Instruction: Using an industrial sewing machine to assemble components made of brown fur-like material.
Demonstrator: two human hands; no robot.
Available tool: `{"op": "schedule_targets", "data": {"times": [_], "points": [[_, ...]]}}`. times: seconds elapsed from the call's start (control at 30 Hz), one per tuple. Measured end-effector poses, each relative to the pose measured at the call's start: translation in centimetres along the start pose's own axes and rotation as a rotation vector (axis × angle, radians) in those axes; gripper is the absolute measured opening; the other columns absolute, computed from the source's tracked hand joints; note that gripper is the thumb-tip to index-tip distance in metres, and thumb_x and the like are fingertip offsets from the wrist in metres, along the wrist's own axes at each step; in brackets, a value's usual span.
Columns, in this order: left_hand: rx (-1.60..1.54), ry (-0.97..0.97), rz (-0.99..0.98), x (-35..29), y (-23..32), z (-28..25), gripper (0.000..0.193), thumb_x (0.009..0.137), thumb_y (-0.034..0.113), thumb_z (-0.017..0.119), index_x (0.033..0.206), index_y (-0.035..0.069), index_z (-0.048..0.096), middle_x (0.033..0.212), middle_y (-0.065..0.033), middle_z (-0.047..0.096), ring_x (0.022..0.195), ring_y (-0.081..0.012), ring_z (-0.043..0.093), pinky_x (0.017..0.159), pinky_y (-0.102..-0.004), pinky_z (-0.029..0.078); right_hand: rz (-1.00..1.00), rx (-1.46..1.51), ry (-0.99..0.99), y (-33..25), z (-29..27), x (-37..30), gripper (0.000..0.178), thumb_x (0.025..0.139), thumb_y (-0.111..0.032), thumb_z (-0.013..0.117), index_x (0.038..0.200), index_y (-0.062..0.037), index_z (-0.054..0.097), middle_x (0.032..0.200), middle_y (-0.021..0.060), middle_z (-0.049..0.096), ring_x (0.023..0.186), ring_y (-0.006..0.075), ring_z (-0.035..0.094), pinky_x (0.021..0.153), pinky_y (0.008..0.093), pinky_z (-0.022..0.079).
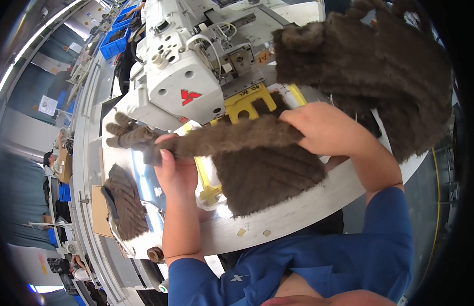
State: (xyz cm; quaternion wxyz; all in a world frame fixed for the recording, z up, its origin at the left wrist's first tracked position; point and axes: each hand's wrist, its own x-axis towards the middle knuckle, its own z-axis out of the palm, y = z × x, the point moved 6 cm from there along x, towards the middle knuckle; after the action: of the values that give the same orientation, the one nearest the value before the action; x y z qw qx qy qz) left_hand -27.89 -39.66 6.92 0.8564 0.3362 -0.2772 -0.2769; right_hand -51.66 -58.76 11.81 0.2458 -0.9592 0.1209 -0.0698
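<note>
A long strip of brown fur fabric [232,135] is stretched between my hands in front of the white sewing machine [183,84]. My left hand [176,173] pinches its left end between thumb and fingers. At the right end my right hand [321,127] grips it, knuckles up. Below the strip lies a flat brown fur panel [267,178] with slanted ridges, its upper part hidden by the strip. A yellow template frame [249,102] sits under the machine head, partly covered by the fur.
A big pile of brown fur fabric [364,61] lies at the right. Small fur rolls [130,133] and a ridged fur piece [125,204] are at the left of the white table [293,219]. Blue bins [114,43] stand far left, and people work beyond.
</note>
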Motion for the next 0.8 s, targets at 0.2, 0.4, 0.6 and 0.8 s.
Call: {"op": "schedule_targets", "data": {"times": [0.2, 0.4, 0.6, 0.8], "points": [[0.254, -0.190, -0.190, -2.5, -4.1, 0.5, 0.043, 0.084, 0.018, 0.088, 0.116, -0.002, 0.069, 0.116, -0.0122, 0.066, 0.105, -0.0230, 0.064, 0.095, -0.0374, 0.050, -0.168, 0.092, -0.091, -1.2, 2.5, 0.5, 0.038, 0.086, -0.025, 0.078, 0.110, 0.0012, 0.064, 0.107, 0.0183, 0.069, 0.103, 0.0418, 0.066, 0.086, 0.0483, 0.053], [0.378, -0.283, -0.190, -3.5, -4.1, 2.6, 0.056, 0.075, 0.021, 0.094, 0.119, -0.003, 0.070, 0.110, -0.0109, 0.069, 0.105, -0.0207, 0.065, 0.095, -0.0335, 0.051, -0.349, 0.095, 0.153, -3.4, 4.4, 0.8, 0.042, 0.086, -0.027, 0.078, 0.118, -0.0023, 0.067, 0.092, 0.0108, 0.063, 0.088, 0.0322, 0.065, 0.078, 0.0436, 0.052], [0.443, -0.175, -0.095, -3.1, -3.1, 1.9, 0.046, 0.075, 0.017, 0.094, 0.111, -0.001, 0.072, 0.111, -0.0119, 0.071, 0.104, -0.0211, 0.067, 0.095, -0.0342, 0.051, -0.431, -0.425, 0.483, -5.2, 3.5, 0.3, 0.043, 0.077, -0.027, 0.081, 0.113, -0.0055, 0.071, 0.090, 0.0071, 0.063, 0.081, 0.0248, 0.060, 0.072, 0.0379, 0.048], [0.542, -0.388, 0.039, -3.0, -2.6, 2.4, 0.029, 0.074, 0.000, 0.088, 0.098, 0.005, 0.072, 0.105, -0.0123, 0.072, 0.101, -0.0255, 0.067, 0.093, -0.0389, 0.053, -0.420, 0.095, 0.261, -4.7, 3.7, 0.8, 0.046, 0.083, -0.030, 0.082, 0.116, -0.0008, 0.070, 0.097, 0.0120, 0.068, 0.092, 0.0296, 0.063, 0.084, 0.0394, 0.050]]}}
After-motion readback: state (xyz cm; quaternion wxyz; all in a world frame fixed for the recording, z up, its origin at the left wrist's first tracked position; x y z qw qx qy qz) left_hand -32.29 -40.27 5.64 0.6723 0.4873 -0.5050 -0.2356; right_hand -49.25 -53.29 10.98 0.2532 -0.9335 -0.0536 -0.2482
